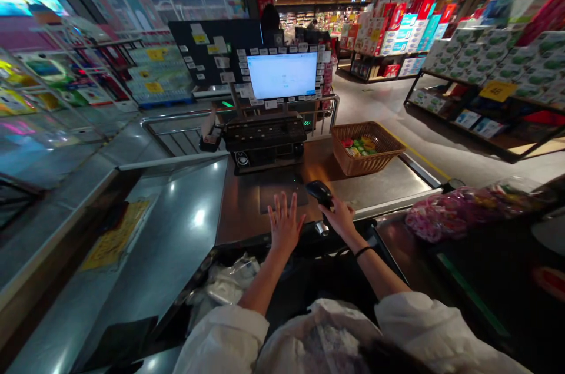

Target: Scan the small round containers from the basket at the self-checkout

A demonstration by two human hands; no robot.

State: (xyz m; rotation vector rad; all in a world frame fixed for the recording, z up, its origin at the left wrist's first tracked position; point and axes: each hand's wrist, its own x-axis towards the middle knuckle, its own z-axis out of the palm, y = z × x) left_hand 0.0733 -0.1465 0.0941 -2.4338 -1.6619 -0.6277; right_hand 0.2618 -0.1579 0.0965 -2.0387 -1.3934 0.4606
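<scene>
gripping a black handheld barcode scanner (318, 193), the right hand (341, 216) is clenched around it above the steel checkout tabletop (241, 212), and the left hand (285, 223) is open beside it, fingers spread. ahead and right of the scanner, packets (359, 149) lie unbagged in a wicker basket (388, 144); further right, a pink bundle (441, 212) is already wrapped in clear plastic.
</scene>
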